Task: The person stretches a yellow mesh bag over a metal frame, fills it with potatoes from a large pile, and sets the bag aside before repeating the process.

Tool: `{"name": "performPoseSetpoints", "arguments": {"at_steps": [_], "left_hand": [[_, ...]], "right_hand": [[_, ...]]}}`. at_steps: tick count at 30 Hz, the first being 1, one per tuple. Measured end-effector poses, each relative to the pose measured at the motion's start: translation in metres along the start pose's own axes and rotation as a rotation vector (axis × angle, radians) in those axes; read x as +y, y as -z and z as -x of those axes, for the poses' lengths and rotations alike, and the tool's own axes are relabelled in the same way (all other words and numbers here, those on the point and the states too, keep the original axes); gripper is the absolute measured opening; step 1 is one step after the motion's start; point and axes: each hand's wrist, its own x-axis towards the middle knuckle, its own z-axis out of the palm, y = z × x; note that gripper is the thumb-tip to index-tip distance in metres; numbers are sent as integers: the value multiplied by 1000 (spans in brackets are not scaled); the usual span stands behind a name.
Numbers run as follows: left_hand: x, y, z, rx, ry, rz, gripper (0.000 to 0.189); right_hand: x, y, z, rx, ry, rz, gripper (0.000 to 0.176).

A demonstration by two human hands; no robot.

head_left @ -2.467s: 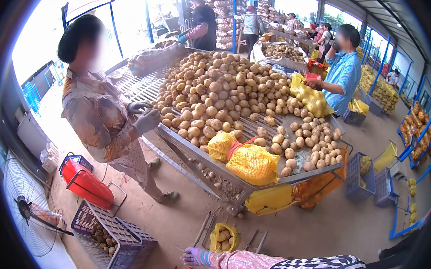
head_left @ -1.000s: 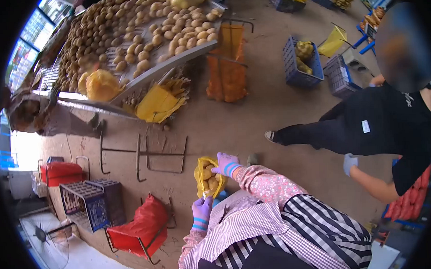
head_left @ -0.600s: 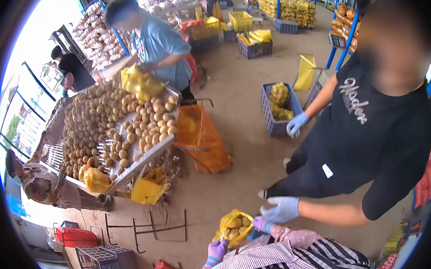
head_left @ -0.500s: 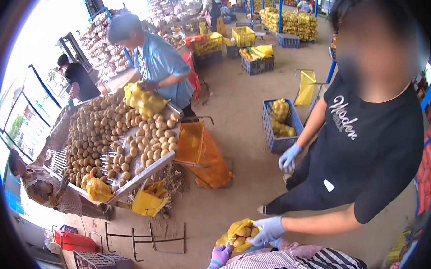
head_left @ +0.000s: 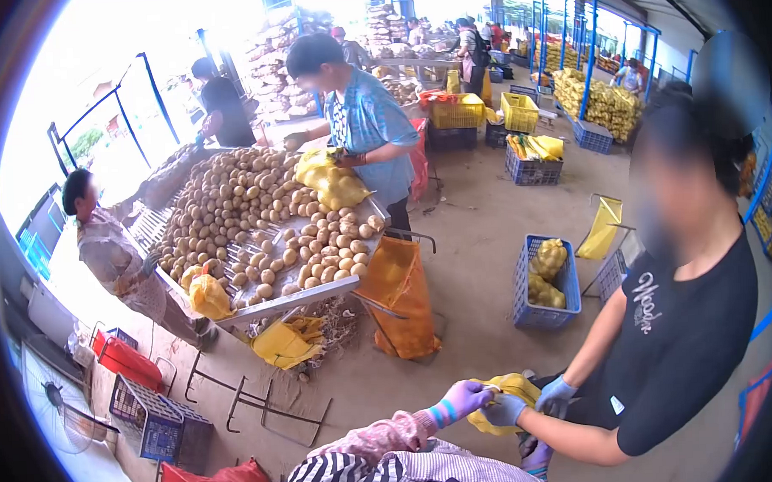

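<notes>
My left hand (head_left: 468,397), in a purple glove with a striped cuff, pinches the gathered edge of a yellow mesh bag (head_left: 512,384). My right hand (head_left: 536,458), also purple-gloved, is low beside the bag and under a co-worker's forearm; its fingers are mostly hidden. The co-worker in a black T-shirt (head_left: 687,349) has both hands at the same bag. One blue-grey glove (head_left: 502,409) is on its near side, close to my left fingers, and the other glove (head_left: 555,394) is at its right end. The bag's contents are hardly visible now.
A sloped sorting table (head_left: 295,305) heaped with potatoes (head_left: 231,191) stands ahead on the left, with people around it. An orange sack on a frame (head_left: 403,304) hangs at its corner. A blue crate (head_left: 524,308) holds filled yellow bags. Metal stands (head_left: 260,398) lie on the floor.
My view has shifted, so the table appears farther right. The co-worker leans in, with both gloves now at the bag instead of one. The potatoes seen through the mesh earlier are now largely covered.
</notes>
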Motion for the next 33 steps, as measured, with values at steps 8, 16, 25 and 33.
{"name": "performPoseSetpoints", "arguments": {"at_steps": [8, 16, 25, 33], "left_hand": [[52, -60, -93, -180, -141, -29, 32], [34, -25, -95, -290, -173, 35, 35], [-123, 155, 69, 370, 375, 174, 35], [-168, 238, 161, 674, 382, 468, 31]], "right_hand": [[-115, 27, -44, -867, 454, 61, 24], [-187, -48, -20, -385, 733, -114, 30], [-19, -136, 18, -514, 391, 330, 30], [140, -264, 106, -978, 366, 896, 31]]}}
